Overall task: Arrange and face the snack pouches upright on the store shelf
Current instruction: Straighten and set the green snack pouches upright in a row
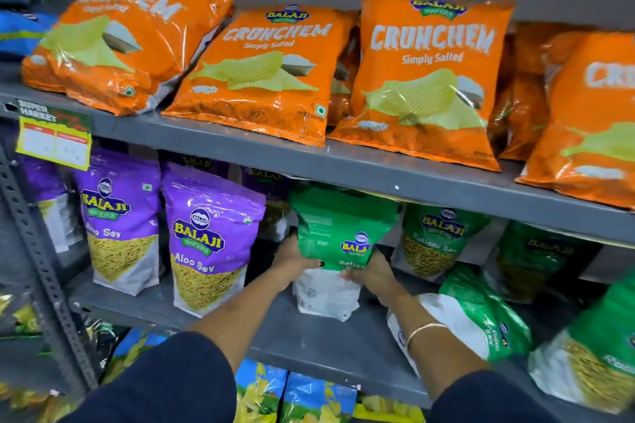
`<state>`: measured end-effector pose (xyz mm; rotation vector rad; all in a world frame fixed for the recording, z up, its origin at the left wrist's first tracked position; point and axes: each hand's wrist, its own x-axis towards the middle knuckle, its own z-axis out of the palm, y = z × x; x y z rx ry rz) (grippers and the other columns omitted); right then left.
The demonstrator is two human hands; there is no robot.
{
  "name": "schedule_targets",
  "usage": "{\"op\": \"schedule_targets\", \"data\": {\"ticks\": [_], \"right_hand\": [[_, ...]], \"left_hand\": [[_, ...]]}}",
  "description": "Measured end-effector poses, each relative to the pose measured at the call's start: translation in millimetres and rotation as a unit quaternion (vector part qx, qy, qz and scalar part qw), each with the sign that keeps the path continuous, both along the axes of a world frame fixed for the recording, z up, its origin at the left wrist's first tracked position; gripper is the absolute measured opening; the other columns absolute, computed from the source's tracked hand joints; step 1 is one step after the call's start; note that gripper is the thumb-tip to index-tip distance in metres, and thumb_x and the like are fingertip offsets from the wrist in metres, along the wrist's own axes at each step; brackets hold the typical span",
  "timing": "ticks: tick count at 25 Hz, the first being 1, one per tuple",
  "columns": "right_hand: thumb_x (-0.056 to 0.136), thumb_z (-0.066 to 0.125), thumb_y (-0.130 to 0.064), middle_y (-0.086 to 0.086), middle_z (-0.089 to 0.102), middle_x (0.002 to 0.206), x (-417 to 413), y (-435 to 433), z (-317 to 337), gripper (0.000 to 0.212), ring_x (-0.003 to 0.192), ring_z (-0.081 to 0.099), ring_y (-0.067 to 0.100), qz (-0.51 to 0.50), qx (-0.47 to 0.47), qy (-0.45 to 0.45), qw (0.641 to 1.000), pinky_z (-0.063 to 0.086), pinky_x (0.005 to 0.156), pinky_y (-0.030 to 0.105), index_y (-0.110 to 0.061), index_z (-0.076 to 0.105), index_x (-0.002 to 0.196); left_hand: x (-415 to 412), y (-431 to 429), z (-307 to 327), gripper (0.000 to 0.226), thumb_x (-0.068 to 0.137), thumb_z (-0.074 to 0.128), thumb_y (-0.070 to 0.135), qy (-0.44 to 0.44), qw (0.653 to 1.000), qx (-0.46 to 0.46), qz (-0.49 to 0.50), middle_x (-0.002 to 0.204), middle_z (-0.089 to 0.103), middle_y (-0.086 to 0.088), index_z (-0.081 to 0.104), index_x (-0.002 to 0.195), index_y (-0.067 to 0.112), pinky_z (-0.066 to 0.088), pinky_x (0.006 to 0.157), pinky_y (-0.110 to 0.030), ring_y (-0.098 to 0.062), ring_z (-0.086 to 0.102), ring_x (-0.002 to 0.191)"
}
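Work looks partly done. Left hand (292, 259) and right hand (372, 271) clasp a green pouch (335, 247) between their fingers, standing on the middle shelf (275, 330). Left of the fingers, purple pouches (209, 240) already face out; right of them, a tipped green pouch (481, 316) awaits straightening.

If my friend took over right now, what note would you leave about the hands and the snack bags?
Left hand and right hand: both hold one green pouch on the middle shelf, standing but twisted, its front only partly facing out.
Done: two purple pouches stand upright and face forward at the left; one green pouch at the back is upright too.
Left: turn the held pouch to face front, then stand up the tipped green pouch by the right wrist and the one at far right.
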<state>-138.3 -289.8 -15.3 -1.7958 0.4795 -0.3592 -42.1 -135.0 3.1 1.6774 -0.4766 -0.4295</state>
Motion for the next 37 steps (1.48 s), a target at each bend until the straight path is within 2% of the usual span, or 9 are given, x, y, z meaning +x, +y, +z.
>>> {"op": "schedule_targets", "data": {"ticks": [5,10,14,19,22,25,29,33,37], "right_hand": [[0.066,0.081,-0.014,0.019,0.057,0.121,1,15,-5,0.061,0.114,0.054,0.035,-0.114,-0.061,0.083,0.988,0.048,0.096,0.045,0.000,0.043,0.113],[0.078,0.068,-0.008,0.015,0.054,0.090,-2,22,-11,0.045,0.060,0.054,0.020,-0.136,-0.015,0.118,0.984,0.047,0.051,0.032,-0.013,0.025,0.087],[0.071,0.075,-0.006,0.002,0.044,0.095,-13,31,-16,0.049,0.083,0.045,0.015,0.041,-0.043,0.186,0.981,0.042,0.067,0.025,-0.019,0.038,0.100],[0.058,0.085,-0.034,0.011,0.035,0.127,-2,50,-21,0.087,0.125,0.036,0.024,-0.024,-0.135,0.164,0.977,0.034,0.108,0.033,-0.007,0.037,0.125],[0.062,0.084,-0.022,0.013,0.047,0.128,1,43,-20,0.079,0.119,0.047,0.023,-0.011,-0.113,0.125,0.986,0.040,0.100,0.029,-0.005,0.042,0.127],[0.071,0.075,-0.003,0.016,0.059,0.125,-2,24,-12,0.059,0.109,0.056,0.021,0.054,-0.099,0.123,0.986,0.043,0.085,0.021,-0.001,0.049,0.124],[0.073,0.066,0.005,0.023,0.064,0.113,2,3,-13,0.042,0.098,0.061,0.025,-0.018,-0.149,0.088,0.985,0.043,0.079,0.023,0.001,0.057,0.113],[0.061,0.076,0.004,0.020,0.061,0.122,2,2,-17,0.059,0.117,0.056,0.032,0.027,-0.012,0.044,0.999,0.046,0.101,0.042,-0.018,0.050,0.109],[0.056,0.083,-0.006,0.014,0.056,0.132,9,7,-20,0.088,0.123,0.052,0.026,0.074,0.039,0.042,0.996,0.041,0.106,0.036,-0.008,0.038,0.133]], "left_hand": [[-1,6,-5,0.065,0.064,0.062,-0.003,-0.023,0.991,0.121,-0.045,0.120,0.062,-0.016,0.045,0.126,0.010,0.049,0.093,-0.039,-0.030,0.060,0.109],[6,18,-7,0.034,0.085,0.042,-0.008,0.036,0.990,0.129,-0.039,0.079,0.057,-0.007,0.047,0.107,0.018,0.046,0.054,-0.021,-0.016,0.055,0.069],[12,16,-17,0.028,0.077,0.062,0.000,0.009,0.994,0.108,-0.022,0.099,0.059,-0.011,0.055,0.102,0.010,0.044,0.082,-0.032,-0.021,0.054,0.094],[15,-1,-22,0.026,0.078,0.045,-0.009,0.039,0.996,0.071,0.036,0.099,0.058,-0.021,0.050,0.085,0.015,0.049,0.091,-0.044,-0.039,0.057,0.108],[16,-3,-16,0.028,0.082,0.042,-0.008,0.006,0.997,0.063,0.045,0.096,0.065,-0.018,0.063,0.096,0.004,0.045,0.074,-0.029,-0.032,0.060,0.098],[28,6,-14,0.026,0.079,0.046,-0.014,0.023,0.999,0.035,0.016,0.078,0.056,-0.008,0.052,0.079,0.011,0.038,0.062,-0.020,-0.018,0.050,0.083],[39,14,-15,0.074,0.072,0.060,-0.018,0.037,0.993,0.083,-0.071,0.121,0.051,-0.010,0.030,0.133,0.012,0.043,0.095,-0.034,-0.023,0.046,0.116],[42,12,-20,0.082,0.069,0.065,-0.017,0.054,0.992,0.082,-0.078,0.122,0.056,-0.015,0.030,0.134,0.017,0.039,0.107,-0.042,-0.030,0.047,0.121],[39,15,-17,0.076,0.064,0.071,-0.011,0.059,0.990,0.097,-0.083,0.121,0.057,-0.010,0.039,0.130,0.009,0.041,0.099,-0.033,-0.021,0.050,0.111]]}}
